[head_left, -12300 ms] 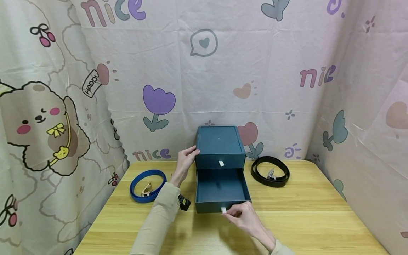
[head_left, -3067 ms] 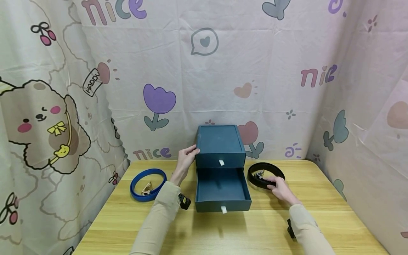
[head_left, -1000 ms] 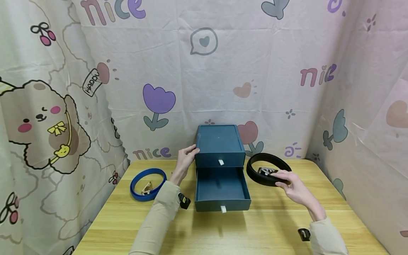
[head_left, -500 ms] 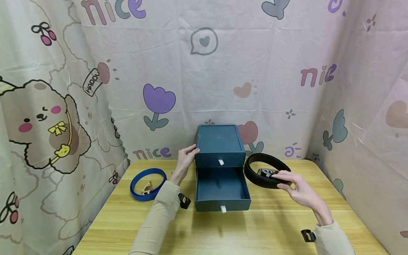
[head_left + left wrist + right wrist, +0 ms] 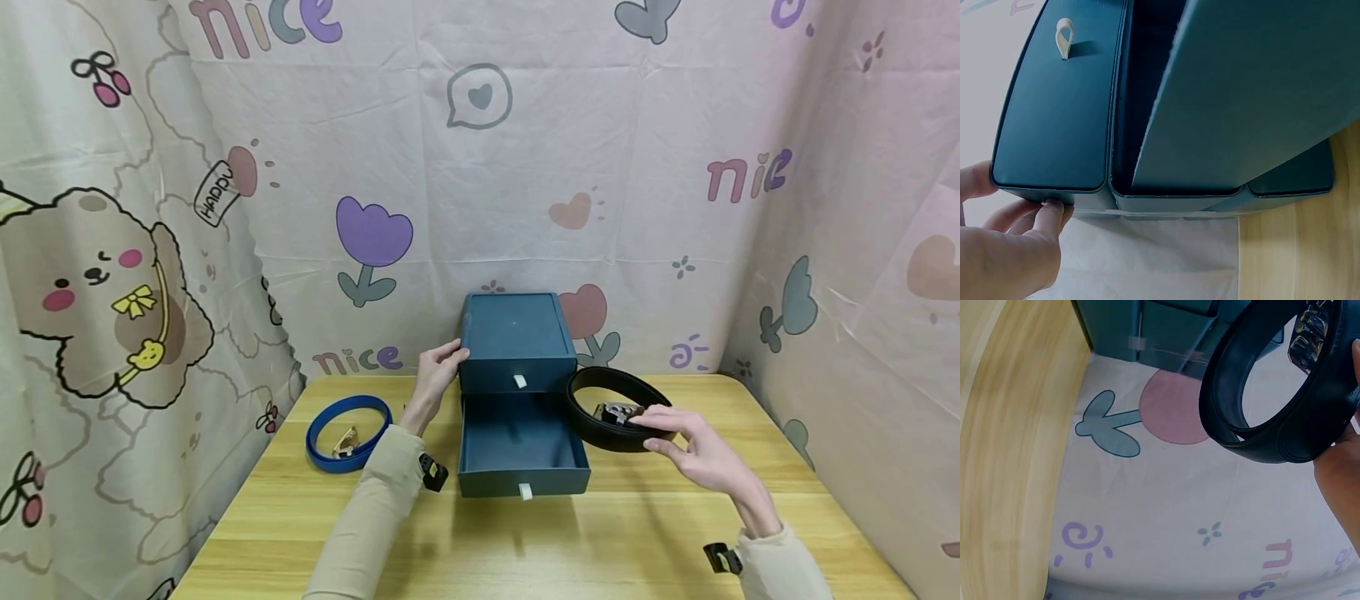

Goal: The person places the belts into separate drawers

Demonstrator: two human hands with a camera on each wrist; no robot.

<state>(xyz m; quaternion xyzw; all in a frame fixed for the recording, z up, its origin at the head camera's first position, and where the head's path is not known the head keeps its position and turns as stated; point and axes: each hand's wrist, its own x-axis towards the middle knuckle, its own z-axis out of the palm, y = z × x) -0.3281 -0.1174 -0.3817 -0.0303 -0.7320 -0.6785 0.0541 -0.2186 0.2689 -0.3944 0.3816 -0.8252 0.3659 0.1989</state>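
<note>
My right hand (image 5: 701, 450) grips a black coiled belt (image 5: 600, 437) between thumb and fingers. The belt is off the table, its left side overlapping the right edge of the open drawer (image 5: 525, 483) in the head view. Inside the coil shows a silver buckle (image 5: 1307, 339). My left hand (image 5: 435, 383) rests against the upper left side of a dark teal drawer box (image 5: 517, 329). In the left wrist view, that hand's fingertips (image 5: 1054, 207) press on the box's side. The upper drawer, with a white pull tab (image 5: 520, 382), is closed; the pulled-out drawer beneath has nothing in it.
A blue coiled belt (image 5: 348, 462) with a gold-coloured buckle lies on the wooden table (image 5: 637, 533), left of the box. Patterned cloth (image 5: 480, 183) hangs behind and on both sides. In the left wrist view, another box section (image 5: 1294, 169) sits below the open drawer.
My right hand let go of the drawer's tab, took the black belt and lifted it; over the last second it moved left toward the drawer. The left hand has stayed on the box.
</note>
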